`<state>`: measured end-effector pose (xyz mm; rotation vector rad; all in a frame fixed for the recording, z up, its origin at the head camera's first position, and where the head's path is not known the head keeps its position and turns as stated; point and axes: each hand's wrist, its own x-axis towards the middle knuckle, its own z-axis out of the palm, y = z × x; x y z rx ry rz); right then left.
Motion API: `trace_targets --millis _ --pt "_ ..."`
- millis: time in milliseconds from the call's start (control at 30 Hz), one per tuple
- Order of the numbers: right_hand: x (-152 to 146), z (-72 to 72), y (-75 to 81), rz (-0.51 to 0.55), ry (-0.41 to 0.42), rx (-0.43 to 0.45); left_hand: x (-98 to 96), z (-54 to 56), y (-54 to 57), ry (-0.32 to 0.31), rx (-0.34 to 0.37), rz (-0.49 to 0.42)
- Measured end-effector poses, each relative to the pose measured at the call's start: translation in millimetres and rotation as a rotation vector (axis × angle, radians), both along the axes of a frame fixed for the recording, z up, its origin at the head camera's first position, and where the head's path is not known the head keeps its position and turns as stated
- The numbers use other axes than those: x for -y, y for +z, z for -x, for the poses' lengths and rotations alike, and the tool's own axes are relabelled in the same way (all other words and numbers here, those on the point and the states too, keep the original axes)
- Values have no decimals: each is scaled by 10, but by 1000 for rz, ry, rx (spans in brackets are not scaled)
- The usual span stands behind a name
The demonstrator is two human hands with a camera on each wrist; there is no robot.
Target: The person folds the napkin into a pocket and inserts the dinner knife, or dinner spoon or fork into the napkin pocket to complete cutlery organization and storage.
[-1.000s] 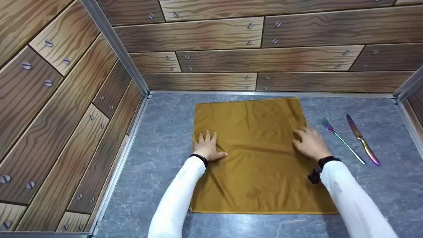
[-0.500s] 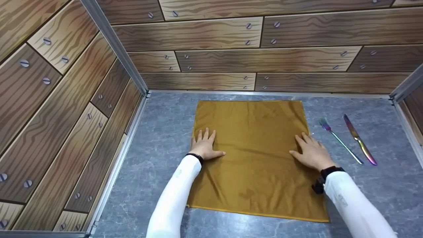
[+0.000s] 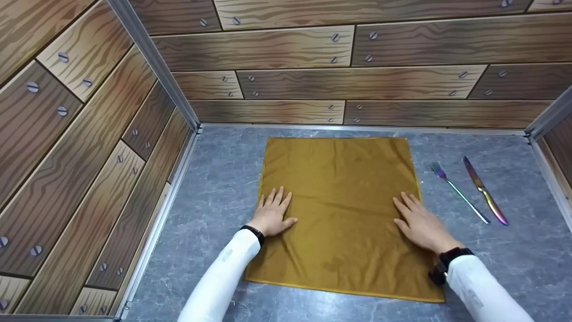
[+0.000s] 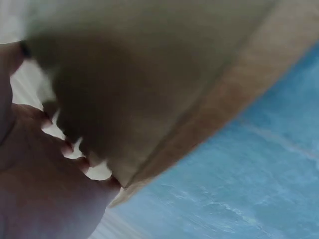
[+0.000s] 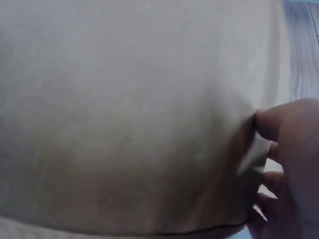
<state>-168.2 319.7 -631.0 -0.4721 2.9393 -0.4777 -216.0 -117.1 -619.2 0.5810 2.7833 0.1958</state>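
Note:
A mustard-yellow cloth napkin (image 3: 342, 214) lies spread nearly flat on the grey marbled surface, with slight wrinkles in its lower half. On its left edge rests my left hand (image 3: 272, 214), fingers straight and spread. My right hand (image 3: 422, 223) touches the right edge in the same way, fingers extended and thumb out to the side. Close up in the left wrist view, fingertips (image 4: 112, 184) meet the cloth (image 4: 174, 74) near its border. The right wrist view has the thumb (image 5: 271, 122) touching the cloth (image 5: 134, 114) as well.
Right of the napkin lie a rainbow-coloured fork (image 3: 460, 192) and a matching knife (image 3: 485, 190), side by side and slanted. Wood-pattern walls stand at the back (image 3: 290, 85) and the left (image 3: 89, 188), with metal strips along the base. Grey surface (image 3: 214, 179) surrounds the cloth.
Both hands slide toward the body along the cloth's side edges. The right hand's fingers straighten from a bent pose. The napkin's far edge becomes straighter and its near right corner shifts slightly.

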Motion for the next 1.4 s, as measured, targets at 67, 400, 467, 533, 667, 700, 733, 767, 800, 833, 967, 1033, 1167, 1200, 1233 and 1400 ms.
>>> trace_targets --millis 67,400,467,533,667,700,733,767,800,833,967,1033,1167,1200,1233,1400 --pt "-20 -3 -19 3 0 9 15 1 -13 -3 9 -11" --pt "-38 -45 -41 -5 -9 28 62 -12 -26 -17 33 -31" --pt "-19 -72 -38 -3 -15 40 56 -31 -14 -16 28 -24" --pt "9 -114 -28 10 -22 53 49 -61 -2 -24 23 -13" --pt "64 -239 -13 28 -3 67 56 -153 0 -55 18 2" --pt "73 -276 -14 27 7 63 63 -178 -3 -63 18 -1" --pt "79 -312 -17 22 15 57 73 -199 -10 -69 18 -5" --pt "81 -344 -27 15 23 49 83 -212 -18 -75 19 -6" --pt "79 -372 -35 12 28 43 97 -218 -32 -78 22 -6" --pt "76 -395 -44 8 32 33 108 -221 -39 -80 28 -6" --pt "62 -442 -66 3 32 7 128 -197 -39 -85 47 -12" --pt "57 -446 -64 8 32 0 123 -184 -29 -88 50 -17" --pt "47 -445 -61 17 29 -4 110 -164 -26 -92 44 -23" --pt "45 -443 -60 17 30 -4 107 -162 -25 -91 43 -25" --pt "46 -441 -59 15 30 -2 103 -162 -20 -90 41 -22" --pt "69 -453 -34 6 19 28 94 -210 -6 -101 17 -3"
